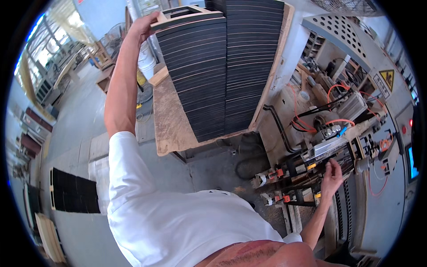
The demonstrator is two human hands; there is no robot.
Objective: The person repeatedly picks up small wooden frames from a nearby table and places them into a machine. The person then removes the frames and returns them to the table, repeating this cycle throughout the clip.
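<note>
Two tall stacks of flat, dark-edged pieces (195, 80) stand side by side on a wooden board. On top of the left stack lies an open wooden frame (189, 19) with a dark outer edge. My left hand (144, 26), arm stretched far out, has its fingers wrapped over the near-left corner of that frame. Down at the right, my right hand (332, 175) is at the woodworking machine (327, 144), beside its metal clamp bar. Its thumb and fingers are pressed together against a dark part there; what they pinch, if anything, is hidden.
The board (171, 127) under the stacks juts toward me. Orange air hoses (340, 121) and black cables cross the machine. A control panel with a lit screen (412, 162) stands at far right. Another dark stack (74, 191) sits on the floor at left, near a white bucket (146, 60) farther back.
</note>
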